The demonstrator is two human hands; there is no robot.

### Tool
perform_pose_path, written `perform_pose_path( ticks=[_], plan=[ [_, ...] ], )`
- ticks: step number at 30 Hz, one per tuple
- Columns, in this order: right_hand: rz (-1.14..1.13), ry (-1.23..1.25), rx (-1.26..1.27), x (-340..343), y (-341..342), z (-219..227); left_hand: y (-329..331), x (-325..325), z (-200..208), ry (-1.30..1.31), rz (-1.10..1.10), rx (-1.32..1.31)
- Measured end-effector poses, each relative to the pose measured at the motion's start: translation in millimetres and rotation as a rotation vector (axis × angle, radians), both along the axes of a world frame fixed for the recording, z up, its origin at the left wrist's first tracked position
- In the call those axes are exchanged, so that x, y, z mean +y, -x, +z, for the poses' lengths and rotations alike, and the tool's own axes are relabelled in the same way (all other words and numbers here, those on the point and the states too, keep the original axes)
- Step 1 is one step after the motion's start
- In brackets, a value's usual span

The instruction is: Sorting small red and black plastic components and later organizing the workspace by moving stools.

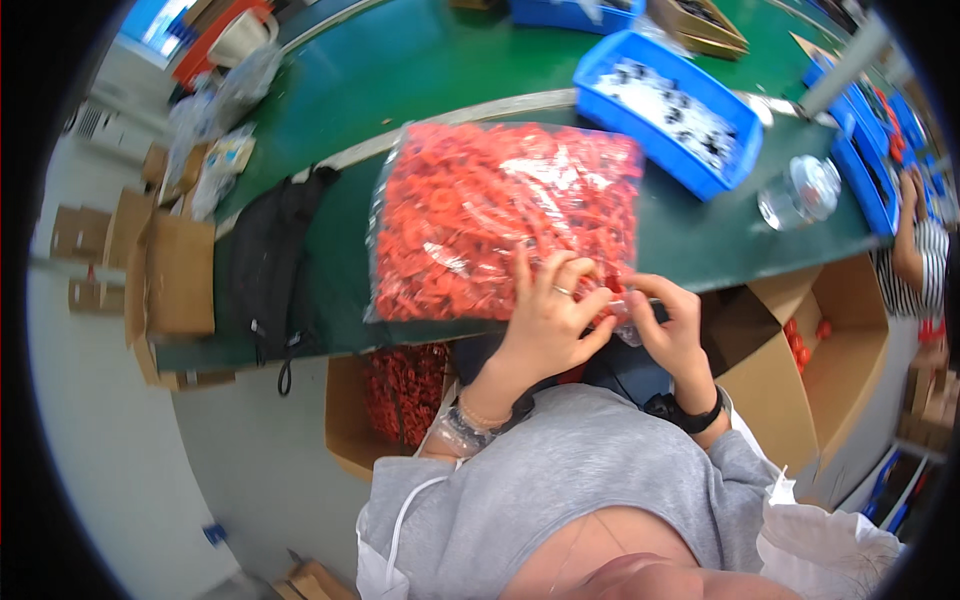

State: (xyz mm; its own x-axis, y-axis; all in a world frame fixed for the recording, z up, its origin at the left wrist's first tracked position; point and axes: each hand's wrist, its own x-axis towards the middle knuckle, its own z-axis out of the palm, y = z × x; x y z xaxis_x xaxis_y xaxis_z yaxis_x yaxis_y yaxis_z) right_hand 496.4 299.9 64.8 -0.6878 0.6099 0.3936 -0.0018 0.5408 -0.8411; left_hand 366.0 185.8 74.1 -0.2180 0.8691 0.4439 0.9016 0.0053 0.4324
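A large clear plastic bag [500, 200] full of small red plastic parts lies on the green table at its near edge. My left hand [555, 312] is at the bag's near right corner, thumb and fingers bent together on the gathered plastic. A ring sits on one of its fingers. Just to the right, my right hand [670, 325] pinches the same corner between thumb and forefinger. A bit of red and some crumpled clear film show between the two hands. Exactly what the fingertips press on is partly hidden.
Beyond the bag stands a blue bin [665, 115] with black and white bits, beside a clear jar [800, 193]. A black bag [275, 265] lies left. Cardboard boxes [845, 370] holding red parts flank me below the table. At far right is another person's arm [908, 235].
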Motion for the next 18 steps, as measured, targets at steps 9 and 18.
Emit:
perform_pose_path(
  ticks=[9, 18],
  plan=[
    [-0.038, -0.211, -0.188, 17.0, 16.0, 2.5, -20.1, 5.9, -16.0, -0.187, -0.014, 0.002],
    [-0.146, -0.374, -0.151, 38.5, 33.4, 3.1, -24.9, 16.6, -21.8, -0.077, -0.038, 0.136]
  ],
)
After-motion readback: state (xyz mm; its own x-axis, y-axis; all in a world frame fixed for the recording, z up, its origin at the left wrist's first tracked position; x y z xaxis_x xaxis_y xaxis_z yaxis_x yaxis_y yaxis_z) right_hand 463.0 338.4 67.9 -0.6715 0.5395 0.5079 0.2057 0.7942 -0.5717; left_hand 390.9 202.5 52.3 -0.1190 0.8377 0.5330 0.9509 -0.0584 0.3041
